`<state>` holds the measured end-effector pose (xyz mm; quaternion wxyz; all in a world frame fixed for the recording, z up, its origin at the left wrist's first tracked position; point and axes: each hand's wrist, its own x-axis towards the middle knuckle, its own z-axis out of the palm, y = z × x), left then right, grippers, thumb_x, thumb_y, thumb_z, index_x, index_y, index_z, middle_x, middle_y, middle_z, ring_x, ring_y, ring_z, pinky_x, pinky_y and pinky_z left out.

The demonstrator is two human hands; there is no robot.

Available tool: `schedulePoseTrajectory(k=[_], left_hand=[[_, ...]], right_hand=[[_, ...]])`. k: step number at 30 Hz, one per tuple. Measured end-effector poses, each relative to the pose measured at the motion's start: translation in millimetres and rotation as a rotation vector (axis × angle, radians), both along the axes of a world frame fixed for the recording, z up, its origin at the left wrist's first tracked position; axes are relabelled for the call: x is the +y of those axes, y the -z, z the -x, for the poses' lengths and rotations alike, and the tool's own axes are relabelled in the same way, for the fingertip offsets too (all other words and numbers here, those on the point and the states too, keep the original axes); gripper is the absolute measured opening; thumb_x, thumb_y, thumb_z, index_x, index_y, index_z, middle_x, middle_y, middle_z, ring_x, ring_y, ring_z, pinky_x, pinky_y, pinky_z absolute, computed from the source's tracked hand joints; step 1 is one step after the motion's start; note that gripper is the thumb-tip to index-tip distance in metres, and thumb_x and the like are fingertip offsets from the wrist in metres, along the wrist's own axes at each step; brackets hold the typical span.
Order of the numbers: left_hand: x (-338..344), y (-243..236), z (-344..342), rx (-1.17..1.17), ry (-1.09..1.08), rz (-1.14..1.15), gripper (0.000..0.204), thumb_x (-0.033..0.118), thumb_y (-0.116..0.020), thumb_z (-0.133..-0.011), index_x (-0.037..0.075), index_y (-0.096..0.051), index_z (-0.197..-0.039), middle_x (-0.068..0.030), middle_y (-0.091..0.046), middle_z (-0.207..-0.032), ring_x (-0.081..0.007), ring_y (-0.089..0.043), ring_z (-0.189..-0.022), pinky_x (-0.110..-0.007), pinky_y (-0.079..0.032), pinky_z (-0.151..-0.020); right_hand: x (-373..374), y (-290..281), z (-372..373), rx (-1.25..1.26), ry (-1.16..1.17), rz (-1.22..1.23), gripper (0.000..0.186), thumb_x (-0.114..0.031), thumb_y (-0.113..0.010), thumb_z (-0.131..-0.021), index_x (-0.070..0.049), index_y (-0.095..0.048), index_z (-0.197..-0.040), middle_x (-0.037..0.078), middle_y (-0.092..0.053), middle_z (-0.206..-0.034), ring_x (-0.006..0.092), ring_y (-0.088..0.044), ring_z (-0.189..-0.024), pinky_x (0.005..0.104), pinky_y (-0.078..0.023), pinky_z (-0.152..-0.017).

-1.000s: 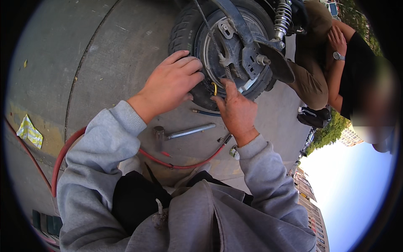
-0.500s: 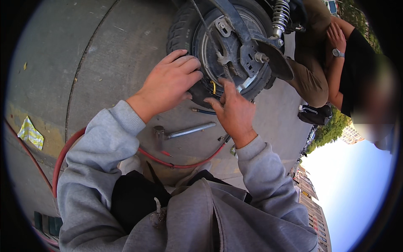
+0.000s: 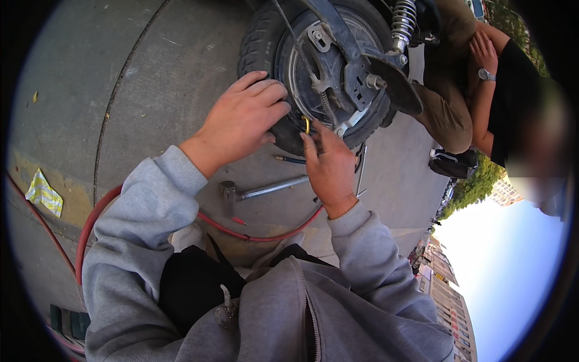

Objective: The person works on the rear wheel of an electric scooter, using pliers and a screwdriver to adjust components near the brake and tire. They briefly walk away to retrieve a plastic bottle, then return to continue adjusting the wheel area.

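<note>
A scooter wheel (image 3: 264, 48) stands in front of me, with a brake rod, hub plate and coil shock (image 3: 403, 27). My left hand (image 3: 247, 114) grips the tyre's lower left with curled fingers. A bent yellow metal valve stem (image 3: 306, 123) sticks out at the rim. My right hand (image 3: 330, 169) pinches at that stem with thumb and index finger; the exact contact is partly hidden. Below the hands lie a hammer-like head (image 3: 228, 192), a long steel bar (image 3: 271, 187) and a short blue hose (image 3: 286, 158).
Red hoses (image 3: 271, 238) loop across the pavement (image 3: 72, 96). A crumpled yellow-white paper (image 3: 43, 192) lies left. Another person (image 3: 458, 120) crouches right of the wheel, arms crossed, beside a black bag (image 3: 452, 163). Buildings and trees show behind.
My right hand has shifted left, its thumb and finger now closer together at the yellow stem. My left hand stays on the tyre. The other person is almost unmoved.
</note>
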<state>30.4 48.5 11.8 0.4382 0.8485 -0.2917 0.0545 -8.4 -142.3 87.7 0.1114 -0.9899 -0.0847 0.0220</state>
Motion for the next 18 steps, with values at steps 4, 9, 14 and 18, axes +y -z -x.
schedulePoseTrajectory(k=[4,9,14,18], left_hand=[[0.1,-0.2,-0.6,-0.045,-0.019,-0.003,0.050,0.017,-0.084,-0.057,0.009,-0.066,-0.103,-0.0048,-0.058,-0.110,-0.0229,-0.055,-0.115,-0.041,-0.034,-0.113],[0.1,-0.8,0.1,0.012,0.001,-0.020,0.057,0.016,-0.085,-0.057,0.010,-0.065,-0.110,-0.0062,-0.058,-0.116,-0.0239,-0.053,-0.121,-0.044,-0.035,-0.112],[-0.8,-3.2,-0.2,0.025,0.003,-0.024,0.058,0.016,-0.085,-0.056,0.010,-0.064,-0.110,-0.0062,-0.058,-0.116,-0.0240,-0.053,-0.121,-0.044,-0.035,-0.112],[0.6,-3.2,0.9,-0.020,-0.002,-0.030,0.057,0.016,-0.085,-0.057,0.010,-0.064,-0.110,-0.0062,-0.058,-0.116,-0.0239,-0.053,-0.121,-0.044,-0.034,-0.112]], right_hand=[[5.4,11.7,-1.2,-0.021,0.052,-0.062,0.020,-0.007,-0.068,-0.087,0.001,-0.068,-0.105,0.019,-0.068,-0.088,0.0324,-0.068,-0.077,0.0355,-0.054,-0.071],[3.8,16.8,-1.0,-0.036,0.053,-0.079,0.015,-0.006,-0.065,-0.088,0.002,-0.068,-0.101,0.019,-0.067,-0.088,0.0368,-0.066,-0.081,0.0403,-0.053,-0.073],[1.7,19.1,-2.5,-0.064,0.028,-0.115,0.017,-0.008,-0.064,-0.089,0.002,-0.066,-0.103,0.021,-0.065,-0.086,0.0388,-0.063,-0.079,0.0446,-0.051,-0.069],[2.5,12.8,1.8,0.024,0.128,-0.151,0.026,-0.007,-0.070,-0.087,0.002,-0.067,-0.110,0.018,-0.070,-0.087,0.0281,-0.070,-0.072,0.0352,-0.054,-0.068]])
